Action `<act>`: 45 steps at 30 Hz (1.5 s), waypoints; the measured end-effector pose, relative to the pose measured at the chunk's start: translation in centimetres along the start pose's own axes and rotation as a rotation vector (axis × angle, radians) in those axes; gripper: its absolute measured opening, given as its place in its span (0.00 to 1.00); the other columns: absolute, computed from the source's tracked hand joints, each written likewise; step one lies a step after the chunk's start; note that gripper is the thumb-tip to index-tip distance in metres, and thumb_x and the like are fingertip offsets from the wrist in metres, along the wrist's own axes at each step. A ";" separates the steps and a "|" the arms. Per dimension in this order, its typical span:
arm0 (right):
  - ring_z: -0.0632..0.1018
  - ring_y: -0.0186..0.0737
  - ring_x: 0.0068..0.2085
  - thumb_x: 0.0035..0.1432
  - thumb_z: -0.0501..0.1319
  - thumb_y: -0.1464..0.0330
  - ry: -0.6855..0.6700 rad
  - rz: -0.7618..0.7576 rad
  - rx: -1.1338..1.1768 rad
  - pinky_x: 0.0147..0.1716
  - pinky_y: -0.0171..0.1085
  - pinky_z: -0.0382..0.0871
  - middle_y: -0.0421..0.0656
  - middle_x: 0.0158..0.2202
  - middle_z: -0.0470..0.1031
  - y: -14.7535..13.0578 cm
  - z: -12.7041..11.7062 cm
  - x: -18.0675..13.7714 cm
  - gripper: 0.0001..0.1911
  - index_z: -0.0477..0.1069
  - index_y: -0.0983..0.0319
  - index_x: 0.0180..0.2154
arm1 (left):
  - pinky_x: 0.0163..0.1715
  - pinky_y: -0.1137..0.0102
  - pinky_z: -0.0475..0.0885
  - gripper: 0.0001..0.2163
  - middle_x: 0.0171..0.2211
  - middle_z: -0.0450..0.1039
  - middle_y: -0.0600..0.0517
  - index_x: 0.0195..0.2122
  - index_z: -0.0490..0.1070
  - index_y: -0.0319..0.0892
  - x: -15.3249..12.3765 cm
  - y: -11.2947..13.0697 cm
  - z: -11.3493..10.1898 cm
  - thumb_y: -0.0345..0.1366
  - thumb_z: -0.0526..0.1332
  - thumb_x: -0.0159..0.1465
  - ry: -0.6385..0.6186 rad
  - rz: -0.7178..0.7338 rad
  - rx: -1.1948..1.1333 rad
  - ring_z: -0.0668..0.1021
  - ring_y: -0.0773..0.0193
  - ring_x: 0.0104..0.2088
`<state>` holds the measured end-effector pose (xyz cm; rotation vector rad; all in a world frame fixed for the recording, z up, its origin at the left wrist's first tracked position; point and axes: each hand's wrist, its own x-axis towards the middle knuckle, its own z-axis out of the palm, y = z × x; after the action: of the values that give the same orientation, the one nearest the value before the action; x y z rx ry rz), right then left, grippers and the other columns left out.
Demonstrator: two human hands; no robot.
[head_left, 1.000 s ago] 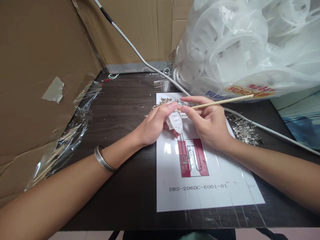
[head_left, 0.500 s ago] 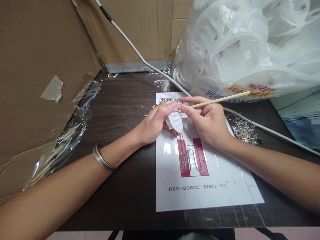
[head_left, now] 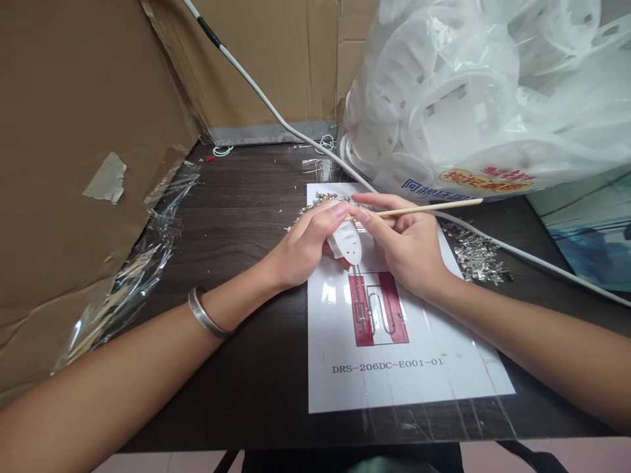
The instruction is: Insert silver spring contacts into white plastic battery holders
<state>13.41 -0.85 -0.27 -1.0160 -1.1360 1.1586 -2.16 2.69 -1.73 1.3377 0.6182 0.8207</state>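
Note:
My left hand is closed on a white plastic part, an oval shell with small slots near its lower end. Between the thumb and fingers of my right hand is a thin wooden stick, whose far end points to the right. The stick's other end meets the white part by my left thumb, where the fingers hide the contact. Both hands are held over a printed sheet with a red and white diagram. Small metal pieces lie in a pile just behind my left hand.
A large clear bag of white plastic parts stands at the back right. More metal pieces lie beside the sheet, under a white cable. Cardboard walls the left and back. Wooden sticks in clear wrap lie at left.
The stick's free end has swung downward and slightly left, so it lies flatter. Both hands keep nearly the same place and hold. The whole view has shifted a little.

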 end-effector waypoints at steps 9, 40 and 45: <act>0.63 0.23 0.11 0.56 0.71 0.64 0.213 0.059 0.193 0.07 0.31 0.52 0.43 0.37 0.84 0.3 0.4 1.1 0.10 0.73 0.61 0.36 | 0.24 0.68 0.71 0.25 0.20 0.73 0.51 0.28 0.68 0.42 0.1 0.1 0.0 0.59 0.49 0.66 0.015 0.011 0.066 0.77 0.62 0.22; 0.67 0.25 0.13 0.58 0.67 0.55 -0.015 -0.053 0.143 0.11 0.30 0.57 0.34 0.22 0.73 1.3 0.1 1.1 0.16 0.70 0.59 0.27 | 0.21 0.70 0.71 0.34 0.19 0.72 0.48 0.21 0.71 0.40 -0.4 0.3 -0.2 0.62 0.41 0.67 -0.020 -0.016 0.072 0.76 0.64 0.21; 0.67 0.26 0.14 0.59 0.66 0.57 -0.040 -0.033 0.155 0.12 0.31 0.56 0.35 0.22 0.73 1.4 -0.1 1.1 0.15 0.70 0.60 0.26 | 0.20 0.69 0.71 0.32 0.20 0.74 0.49 0.26 0.72 0.41 -0.4 0.4 -0.3 0.63 0.44 0.66 -0.025 -0.028 0.030 0.76 0.64 0.21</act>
<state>13.31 0.41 -1.52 -0.8553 -1.0731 1.2254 -2.65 2.57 -1.45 1.3622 0.6303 0.7737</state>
